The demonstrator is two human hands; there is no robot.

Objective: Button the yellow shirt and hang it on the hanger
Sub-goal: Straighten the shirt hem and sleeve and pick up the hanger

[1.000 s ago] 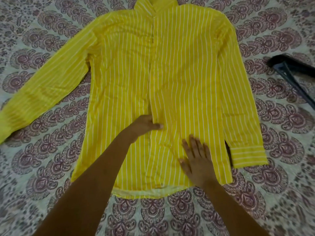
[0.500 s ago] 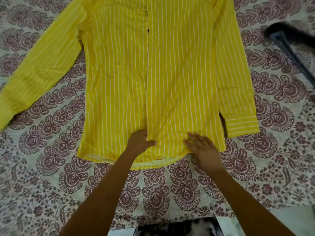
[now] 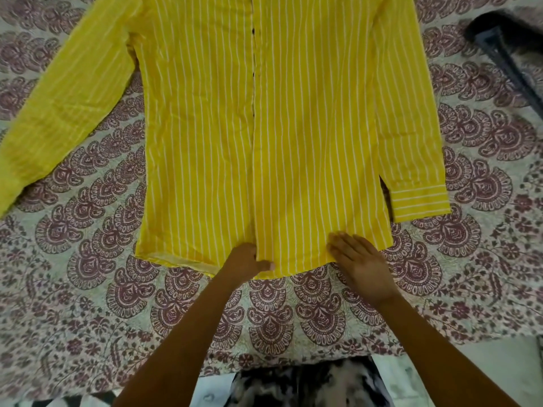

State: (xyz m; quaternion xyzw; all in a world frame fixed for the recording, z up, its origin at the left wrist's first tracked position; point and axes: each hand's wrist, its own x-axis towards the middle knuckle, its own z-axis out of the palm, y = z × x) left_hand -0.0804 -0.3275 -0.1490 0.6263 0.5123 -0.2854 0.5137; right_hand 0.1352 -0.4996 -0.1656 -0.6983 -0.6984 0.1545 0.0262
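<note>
Yellow shirt (image 3: pixel 308 127): thin woven cloth, lightly creased, with narrow white stripes down the body, spread flat and front up on a printed bedsheet (image 3: pixel 88 289). Collar end out of view past the top edge, curved hem nearest the person. Front panels overlapped along a straight central placket (image 3: pixel 254 142), with a few small dark spots along its upper part, too small to tell as buttons. At the hem of the shirt, left hand (image 3: pixel 245 259) gripping the placket edge: thumb on top of the cloth, fingers curled out of sight beneath the overlapping panel. Just beside it along the same hem, right hand (image 3: pixel 358 259) laid flat, fingers straight and close together, pressing the cloth down and holding nothing. On that side of the shirt, one sleeve straight against the body, ending in a squared cuff (image 3: pixel 420 201) with stripes running crosswise. On the opposite side, the other sleeve (image 3: pixel 73 107) angled away from the body, its fabric paler. Beneath and all around the shirt, bedsheet of pale cloth printed with maroon scalloped paisley shapes. Well apart from the shirt's cuffed sleeve, near the frame's upper corner, black angled object (image 3: pixel 505 54) with a long straight bar, not clear enough to name. Below the hem, past the sheet's edge, a black-and-white patterned garment (image 3: pixel 308 383).
</note>
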